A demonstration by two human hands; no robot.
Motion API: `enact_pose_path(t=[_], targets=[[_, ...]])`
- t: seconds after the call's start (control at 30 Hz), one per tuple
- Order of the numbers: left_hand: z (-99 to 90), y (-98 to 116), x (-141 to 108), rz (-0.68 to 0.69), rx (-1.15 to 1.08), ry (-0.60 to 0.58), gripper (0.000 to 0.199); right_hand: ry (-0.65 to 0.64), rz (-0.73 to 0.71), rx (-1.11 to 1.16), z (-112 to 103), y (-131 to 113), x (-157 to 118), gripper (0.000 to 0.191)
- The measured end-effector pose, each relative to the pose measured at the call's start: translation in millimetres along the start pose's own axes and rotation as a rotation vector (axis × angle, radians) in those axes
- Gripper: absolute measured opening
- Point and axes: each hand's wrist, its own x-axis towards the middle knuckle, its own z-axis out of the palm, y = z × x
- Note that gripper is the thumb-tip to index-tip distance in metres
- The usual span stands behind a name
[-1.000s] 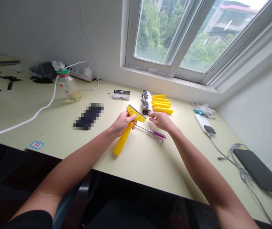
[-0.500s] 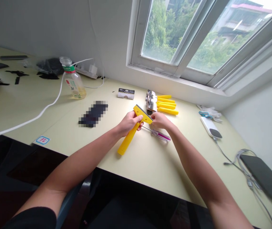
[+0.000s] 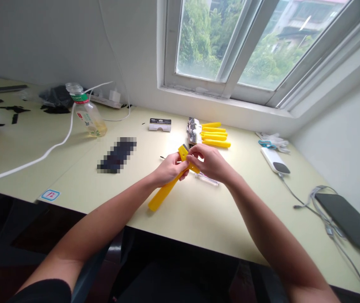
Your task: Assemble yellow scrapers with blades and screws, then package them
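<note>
Cream laminate desktop point(image 3: 180, 216), centre front: the left hand point(image 3: 169, 169) wrapped the handle of a yellow plastic T-shaped scraper point(image 3: 164, 193); the right hand point(image 3: 212, 163) pinched its head between the fingertips, a steady, well-braced hold.

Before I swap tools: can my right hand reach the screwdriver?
Likely yes: the right hand sits just above the screwdriver, nothing between, but its fingers must first leave the yellow scraper.

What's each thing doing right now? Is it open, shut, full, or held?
Yellow plastic scraper: held in both hands.
Left hand: gripping the scraper.
Right hand: pinching the scraper's head.
Clear plastic bottle: capped, part-full of yellow liquid.
White-framed glass window: shut.
Clear-handled screwdriver: lying on the desk.
</note>
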Motion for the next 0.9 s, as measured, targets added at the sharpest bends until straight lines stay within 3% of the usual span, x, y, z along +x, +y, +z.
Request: enact_pose_path(t=[0.2,0.37,0.47,0.63,0.9], targets=[[3.3,1,-2,-0.025,0.104,-0.028,0.029,0.025,-0.018,0.041,3,1,2,0.008],[3.4,0,-1,-0.007,0.146,-0.037,0.023,0.043,0.106,0.142,3,-1,3,0.012],[4.0,2,-2,-0.006,0.18,-0.05,0.022,-0.041,0.23,0.333,2,2,5,0.025],[6.1,4,-5,-0.024,0.241,-0.08,0.022,-0.251,0.3,0.579,-5,9,7,0.024],[5.7,1,-4,-0.028,0.251,-0.051,0.024,-0.217,0.28,0.62,4,7,4,0.016]])
